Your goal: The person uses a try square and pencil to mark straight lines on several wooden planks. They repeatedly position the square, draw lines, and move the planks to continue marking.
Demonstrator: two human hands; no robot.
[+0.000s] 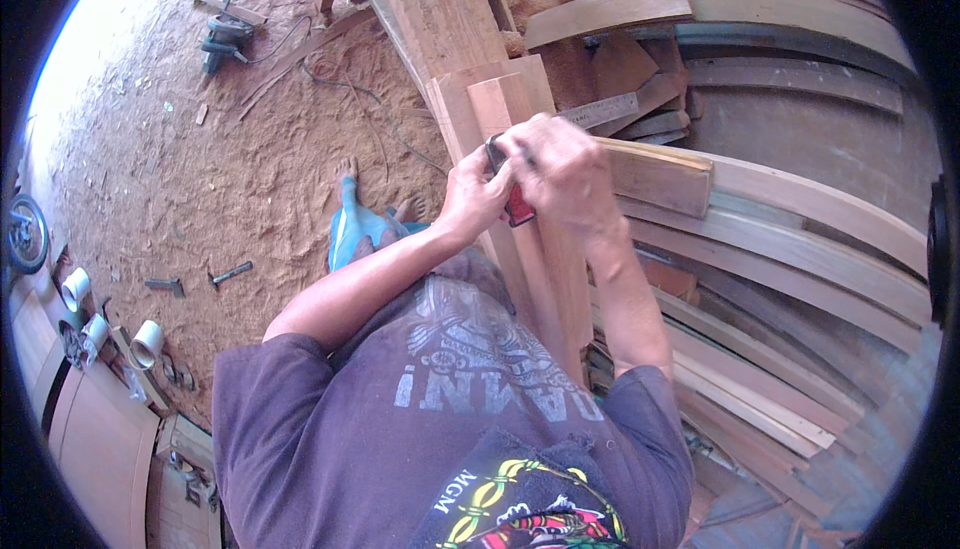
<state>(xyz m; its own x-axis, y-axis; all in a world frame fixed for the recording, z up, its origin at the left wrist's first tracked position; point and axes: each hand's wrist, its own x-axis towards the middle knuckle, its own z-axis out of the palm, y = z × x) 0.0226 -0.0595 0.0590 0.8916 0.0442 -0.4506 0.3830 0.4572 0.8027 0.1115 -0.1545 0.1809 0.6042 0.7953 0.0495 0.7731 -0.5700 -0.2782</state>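
Note:
My left hand (475,189) is closed, its thumb and fingers pinching a small dark object (494,153) close to my right hand. My right hand (560,169), blurred, is closed right beside it, and what its fingers hold is hidden. A red and black object (519,207) shows just below both hands; its kind is unclear. Both hands are over a long wooden beam (560,289). A shorter squared wood block (497,101) lies lengthwise just beyond them. A flat metal rule (602,111) with markings sticks out past my right hand; whether I hold it cannot be told.
Long boards (790,209) are stacked along the right. On the sawdust-covered floor (290,179) at left lie a corded power tool (225,39), a hammer (231,274) and another small tool (165,287). White containers (147,344) and a wheel (27,233) are at the far left.

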